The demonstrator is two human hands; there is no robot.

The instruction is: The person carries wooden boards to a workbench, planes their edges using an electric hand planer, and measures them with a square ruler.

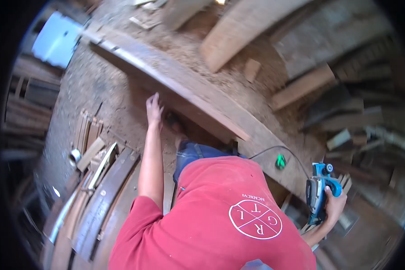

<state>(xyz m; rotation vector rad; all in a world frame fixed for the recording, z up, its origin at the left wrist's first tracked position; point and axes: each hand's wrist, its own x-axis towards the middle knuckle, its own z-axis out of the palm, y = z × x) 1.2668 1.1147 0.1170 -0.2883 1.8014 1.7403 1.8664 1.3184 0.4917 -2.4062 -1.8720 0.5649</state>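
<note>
Gripping the blue planer [317, 191] by its handle in the right hand [335, 204], just beside the worktop [266, 135], with the cord [276, 146] curving back over the wood. Holding nothing visible in the left hand [155, 111], with fingers loosely spread, near the long board [202, 110]. Can also see 1 green item [280, 161] on the worktop, near the cord

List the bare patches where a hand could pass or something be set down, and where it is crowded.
Free: the floor between the left hand, the pale-blue object and the wood strips; also the long beam, between the green item and its far end. Crowded: the strips' pile, and around the right hand holding the blue planer, near offcuts.
</note>
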